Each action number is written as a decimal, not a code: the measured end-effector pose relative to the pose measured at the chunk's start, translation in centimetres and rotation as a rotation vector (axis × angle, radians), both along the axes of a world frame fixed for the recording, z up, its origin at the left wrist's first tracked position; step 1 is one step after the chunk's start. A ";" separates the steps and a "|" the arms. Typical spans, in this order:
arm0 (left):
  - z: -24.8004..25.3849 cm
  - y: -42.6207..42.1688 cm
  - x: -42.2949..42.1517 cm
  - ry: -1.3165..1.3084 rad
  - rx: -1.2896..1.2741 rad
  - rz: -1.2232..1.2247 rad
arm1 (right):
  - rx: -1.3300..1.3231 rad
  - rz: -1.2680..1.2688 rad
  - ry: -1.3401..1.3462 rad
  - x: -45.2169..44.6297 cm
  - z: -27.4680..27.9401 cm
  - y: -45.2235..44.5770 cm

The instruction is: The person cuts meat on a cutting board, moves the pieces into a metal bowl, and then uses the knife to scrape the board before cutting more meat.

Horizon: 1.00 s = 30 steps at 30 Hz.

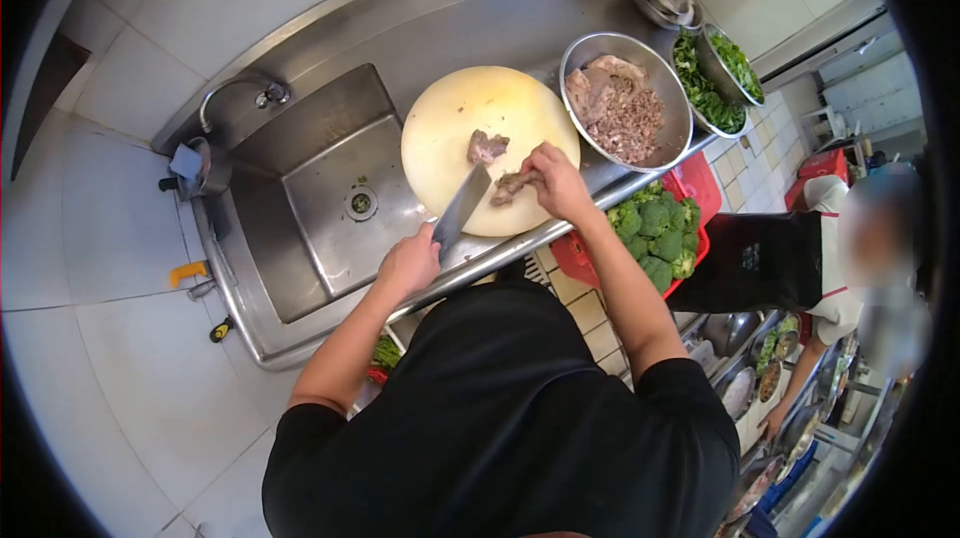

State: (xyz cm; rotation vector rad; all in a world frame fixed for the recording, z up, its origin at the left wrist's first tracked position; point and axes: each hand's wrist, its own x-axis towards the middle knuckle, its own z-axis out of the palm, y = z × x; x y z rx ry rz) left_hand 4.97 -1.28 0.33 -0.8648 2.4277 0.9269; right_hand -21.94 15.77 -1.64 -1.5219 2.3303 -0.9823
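Observation:
My left hand (411, 262) is wrapped round the handle of a broad kitchen knife (463, 206), its blade pointing up and right over the round cutting board (440, 118). With closed fingers, my right hand (556, 181) grips one end of a piece of meat (508, 189) lying on the board. The blade's tip is close to this piece; whether they touch I cannot tell. A second, smaller piece of meat (487, 147) rests just above the blade. Right of the board stands a steel bowl (573, 50) holding chopped meat (630, 128) and larger chunks.
Left of the board is a steel sink (310, 238) with a faucet (240, 93). Bowls of leafy greens (695, 88) stand at the far right of the counter. Below the counter edge, broccoli (660, 228) fills a red basket (572, 263). A co-worker (770, 258) stands by bowls at right.

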 end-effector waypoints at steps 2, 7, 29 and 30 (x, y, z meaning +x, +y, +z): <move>-0.2 0.2 -0.2 0.005 -0.011 0.014 | -0.103 -0.007 0.023 -0.9 -0.2 0.3; 0.5 1.7 -0.9 -0.006 -0.068 0.038 | 0.067 0.094 0.204 -3.1 -3.5 3.1; 2.3 7.9 -6.7 -0.047 -0.324 0.088 | -0.014 0.277 0.167 0.5 -6.6 2.9; 3.1 7.9 -7.1 -0.063 -0.327 0.077 | 0.016 0.273 0.216 0.9 -6.3 2.7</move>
